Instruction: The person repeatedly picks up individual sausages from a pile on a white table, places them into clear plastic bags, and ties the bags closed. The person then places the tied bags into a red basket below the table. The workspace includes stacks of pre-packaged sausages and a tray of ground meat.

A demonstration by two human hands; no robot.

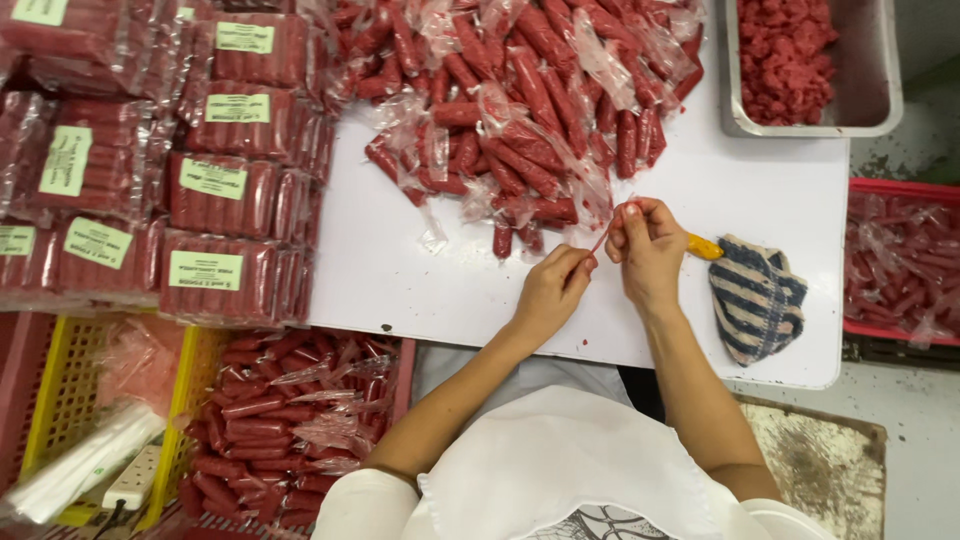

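My left hand [553,288] and my right hand [645,243] meet over the white table [400,270], pinching a thin red strip [603,237] between them. A yellow handle [703,246] sticks out from under my right hand; whether the hand grips it is unclear. Just beyond my fingers lies a heap of red sausages in clear plastic wrap [520,110].
Stacked sealed sausage packs with green labels [215,190] fill the left side. A metal tray of red mince [800,60] sits at the far right. A striped cloth [755,298] lies by my right hand. Red crates of sausages stand at lower left [280,420] and right [900,260].
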